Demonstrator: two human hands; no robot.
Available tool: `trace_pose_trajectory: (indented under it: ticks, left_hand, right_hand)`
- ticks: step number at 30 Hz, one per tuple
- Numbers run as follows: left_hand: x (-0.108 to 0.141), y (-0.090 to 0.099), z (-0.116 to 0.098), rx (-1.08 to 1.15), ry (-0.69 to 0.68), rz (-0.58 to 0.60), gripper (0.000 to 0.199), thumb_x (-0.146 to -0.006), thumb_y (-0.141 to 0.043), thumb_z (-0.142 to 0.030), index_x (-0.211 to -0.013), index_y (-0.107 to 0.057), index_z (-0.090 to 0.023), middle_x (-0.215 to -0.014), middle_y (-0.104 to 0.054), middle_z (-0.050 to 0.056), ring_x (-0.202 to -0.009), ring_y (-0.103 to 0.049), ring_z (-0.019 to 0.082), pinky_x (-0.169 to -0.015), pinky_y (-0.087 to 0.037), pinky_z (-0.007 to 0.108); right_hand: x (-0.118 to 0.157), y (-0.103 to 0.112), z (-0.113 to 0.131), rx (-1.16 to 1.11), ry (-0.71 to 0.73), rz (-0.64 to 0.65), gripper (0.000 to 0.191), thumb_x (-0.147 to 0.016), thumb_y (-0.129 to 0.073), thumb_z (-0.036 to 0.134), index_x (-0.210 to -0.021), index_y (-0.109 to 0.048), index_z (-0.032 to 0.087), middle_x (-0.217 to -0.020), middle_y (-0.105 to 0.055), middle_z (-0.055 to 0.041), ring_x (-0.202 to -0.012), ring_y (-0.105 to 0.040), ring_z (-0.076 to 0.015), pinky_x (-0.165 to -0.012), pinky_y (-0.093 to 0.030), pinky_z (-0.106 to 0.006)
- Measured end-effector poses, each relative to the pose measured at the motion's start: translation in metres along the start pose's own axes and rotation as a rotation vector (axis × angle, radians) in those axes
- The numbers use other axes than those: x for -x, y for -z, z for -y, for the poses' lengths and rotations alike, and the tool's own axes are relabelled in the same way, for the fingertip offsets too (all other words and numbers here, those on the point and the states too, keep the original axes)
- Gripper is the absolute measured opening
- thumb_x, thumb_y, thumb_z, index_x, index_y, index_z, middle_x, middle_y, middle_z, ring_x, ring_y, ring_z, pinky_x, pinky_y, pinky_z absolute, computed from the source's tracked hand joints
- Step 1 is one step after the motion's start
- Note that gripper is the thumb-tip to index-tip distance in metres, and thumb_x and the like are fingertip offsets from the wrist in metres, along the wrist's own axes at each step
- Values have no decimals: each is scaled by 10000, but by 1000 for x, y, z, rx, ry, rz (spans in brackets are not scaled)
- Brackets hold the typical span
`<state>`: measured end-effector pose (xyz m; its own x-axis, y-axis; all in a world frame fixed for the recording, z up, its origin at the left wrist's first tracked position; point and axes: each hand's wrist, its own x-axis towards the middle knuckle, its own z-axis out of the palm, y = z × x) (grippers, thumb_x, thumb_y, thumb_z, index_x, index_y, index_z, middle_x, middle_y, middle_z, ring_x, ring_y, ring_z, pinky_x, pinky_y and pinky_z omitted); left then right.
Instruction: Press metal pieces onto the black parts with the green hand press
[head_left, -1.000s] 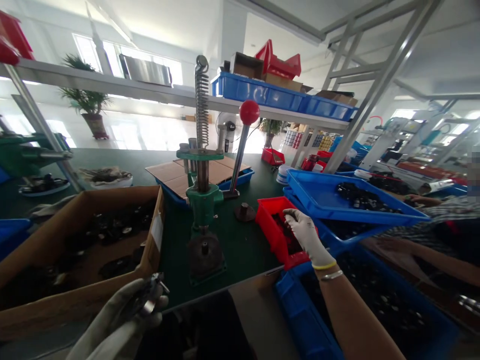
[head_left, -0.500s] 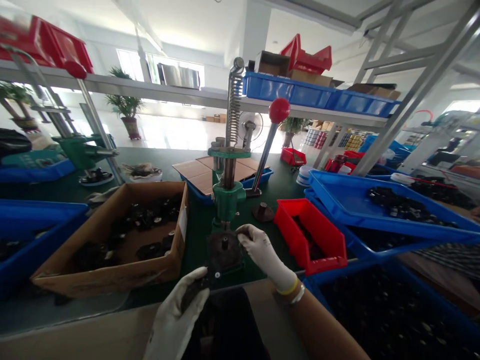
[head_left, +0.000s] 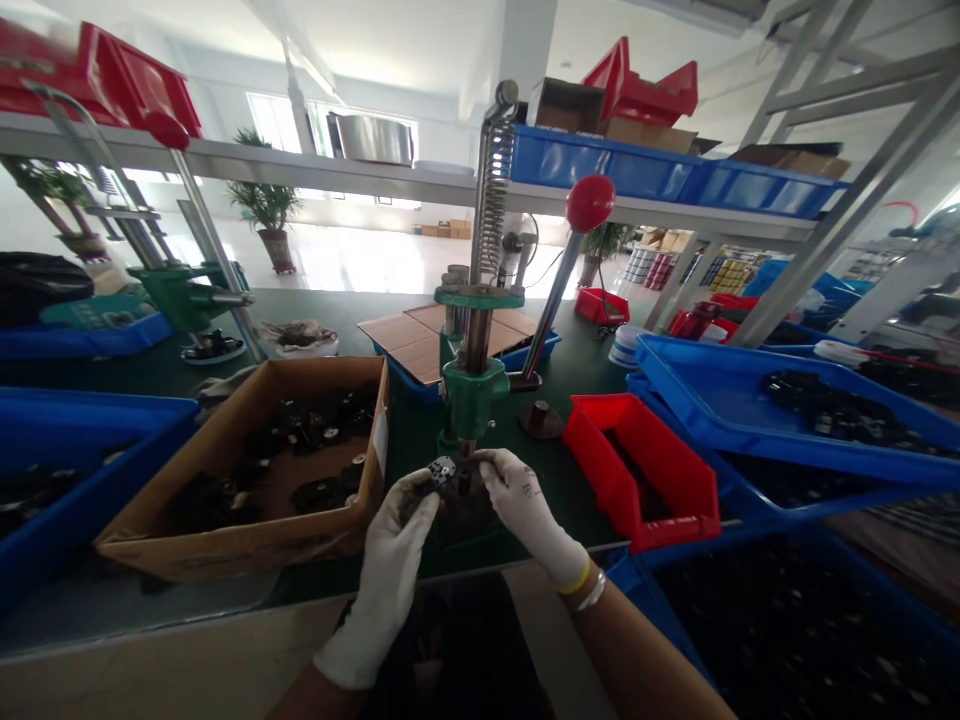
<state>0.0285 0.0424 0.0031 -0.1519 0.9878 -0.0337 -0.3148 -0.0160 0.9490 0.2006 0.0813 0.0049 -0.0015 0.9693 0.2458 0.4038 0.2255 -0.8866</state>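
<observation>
Both my gloved hands meet at the base of a green hand press (head_left: 469, 395), which has a coil spring and a red-knobbed lever (head_left: 590, 203). My left hand (head_left: 390, 570) grips a dark part topped by a small round metal piece (head_left: 442, 472), held just above the press base (head_left: 461, 510). My right hand (head_left: 525, 510) reaches in from the other side, its fingertips against the part or the base. The gloves and the part hide most of the press base.
To the left stands a cardboard box (head_left: 247, 470) of dark metal parts. A red bin (head_left: 641, 470) lies to the right, with a blue tray (head_left: 795, 420) of parts beyond it. A blue crate (head_left: 787, 620) of parts fills the lower right.
My right hand has left the red bin and come to the press base. My left hand has brought the part in from over the box. The view has turned left.
</observation>
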Motion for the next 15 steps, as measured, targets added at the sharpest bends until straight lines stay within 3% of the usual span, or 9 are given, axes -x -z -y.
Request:
trace_pose_trajectory:
  ticks: [4, 15]
  left_hand:
    - [-17, -10, -1, 17, -34, 31, 500, -705, -854, -436, -1112, -714, -181, -1121, -743, 65, -1051, -679, 203, -1011, -523, 335]
    - [-37, -14, -1, -171, -87, 144, 400, -756, -768, -400, -1076, -701, -170, -1072, -735, 76, -1050, -671, 230, -1015, -513, 370]
  right_hand:
    - [9, 9, 3, 10, 23, -23, 281, -964, -485, 284, -1090, -724, 207, -1100, -722, -76, -1044, -677, -211, -959, -533, -352]
    - [33, 42, 10, 24, -17, -50, 294, -946, -524, 355, -1068, -744, 202, -1030, -717, -92, -829, -667, -200, -738, -557, -321]
